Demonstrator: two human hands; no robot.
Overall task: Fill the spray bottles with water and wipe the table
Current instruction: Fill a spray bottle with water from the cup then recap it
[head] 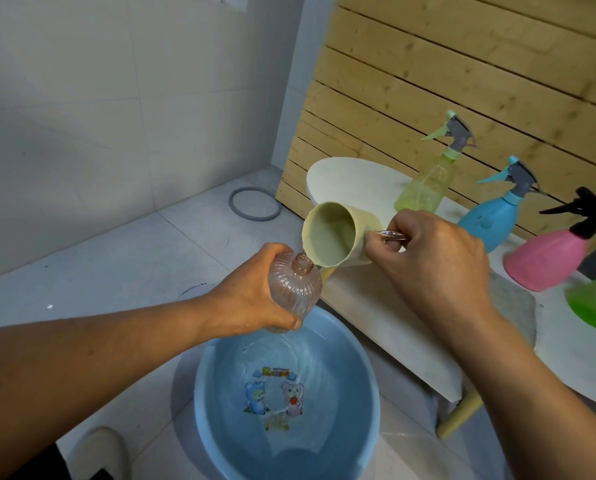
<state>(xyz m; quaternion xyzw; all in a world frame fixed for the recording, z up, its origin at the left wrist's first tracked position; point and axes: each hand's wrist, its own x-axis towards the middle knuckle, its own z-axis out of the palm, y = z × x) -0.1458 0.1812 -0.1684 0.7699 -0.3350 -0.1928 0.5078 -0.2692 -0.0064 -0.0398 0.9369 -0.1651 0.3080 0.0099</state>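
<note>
Filling was underway: left hand gripped the clear bottle over the basin, right hand pinched the tipped cup by its handle. Next, probably capping it.

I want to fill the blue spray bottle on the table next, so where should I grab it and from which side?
Hedged advice: take the blue spray bottle by its narrow neck just under the grey trigger head, coming from the near side. The body flares wide and smooth, the neck is slimmer, and the pink spray bottle and yellow-green spray bottle flank it.
</note>
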